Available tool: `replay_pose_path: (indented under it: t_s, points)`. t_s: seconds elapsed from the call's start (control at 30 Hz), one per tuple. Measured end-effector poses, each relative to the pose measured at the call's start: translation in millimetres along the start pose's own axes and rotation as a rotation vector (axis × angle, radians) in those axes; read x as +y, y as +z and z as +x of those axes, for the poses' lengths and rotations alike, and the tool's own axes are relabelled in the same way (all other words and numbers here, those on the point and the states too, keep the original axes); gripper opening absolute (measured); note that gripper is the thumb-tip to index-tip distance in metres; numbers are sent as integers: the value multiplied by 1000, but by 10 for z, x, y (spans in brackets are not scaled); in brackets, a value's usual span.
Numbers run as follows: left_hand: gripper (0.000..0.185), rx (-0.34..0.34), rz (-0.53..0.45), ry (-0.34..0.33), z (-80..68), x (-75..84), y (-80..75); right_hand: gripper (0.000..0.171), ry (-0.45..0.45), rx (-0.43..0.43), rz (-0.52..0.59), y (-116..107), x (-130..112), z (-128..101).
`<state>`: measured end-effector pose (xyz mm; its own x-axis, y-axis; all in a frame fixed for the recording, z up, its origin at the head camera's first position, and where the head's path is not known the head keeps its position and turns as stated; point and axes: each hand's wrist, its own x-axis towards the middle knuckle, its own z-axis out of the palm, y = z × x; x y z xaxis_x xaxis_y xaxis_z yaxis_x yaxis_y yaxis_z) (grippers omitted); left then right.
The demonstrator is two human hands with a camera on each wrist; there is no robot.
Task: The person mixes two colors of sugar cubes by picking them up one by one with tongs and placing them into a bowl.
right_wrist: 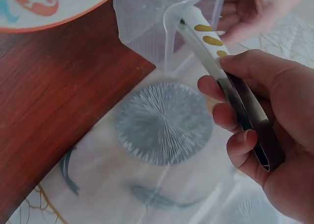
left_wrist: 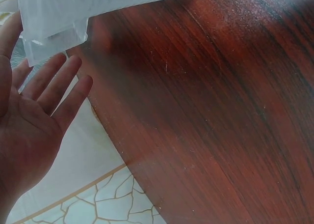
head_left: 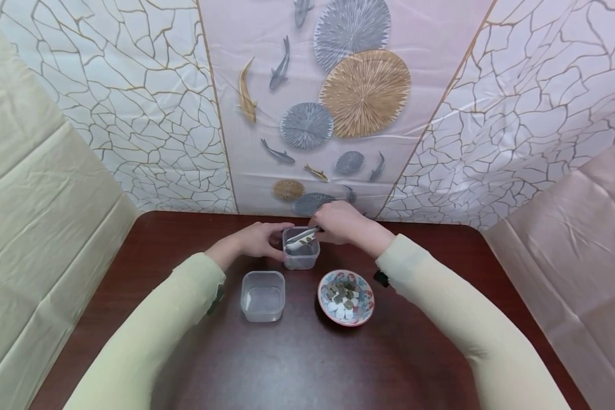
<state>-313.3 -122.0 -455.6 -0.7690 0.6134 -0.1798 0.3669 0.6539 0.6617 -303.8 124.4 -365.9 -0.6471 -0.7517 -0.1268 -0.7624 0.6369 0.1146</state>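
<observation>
My left hand holds the far clear plastic container by its left side, thumb in front and index finger behind. In the left wrist view its other fingers extend loosely beside the container. A pair of metal tongs is gripped in my right hand, thumb on one arm and fingers curled round the other. The tongs have slotted, pale front ends, which reach down into that container. Whether anything lies between their tips, I cannot tell.
A second clear container stands nearer, left of centre. To its right is a patterned bowl with several small white and brown pieces inside. The dark wooden table ends at a printed cloth backdrop.
</observation>
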Motion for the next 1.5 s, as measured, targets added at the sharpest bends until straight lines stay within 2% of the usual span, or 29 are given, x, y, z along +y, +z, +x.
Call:
replay_pose_path:
  t_s: [0.13, 0.27, 0.53, 0.83, 1.23, 1.5]
  points:
    - [90, -1, 4, -7, 1, -1, 8, 12, -34, 65, 37, -61, 52, -204]
    - [90, -1, 7, -1, -5, -7, 10, 17, -33, 106, 46, -105, 85, -402]
    - [90, 0, 19, -2, -26, 1, 10, 12, -77, 205, 47, -139, 98, -742]
    - [91, -6, 7, 11, -1, -39, 12, 15, -71, 233, 60, -160, 76, -1125]
    - [91, -14, -2, 25, 11, -23, -18, 21, -70, 258, 93, -43, 77, -1572]
    - [90, -14, -10, 40, 7, -17, -23, 23, -63, 195, 91, 6, 107, -1761]
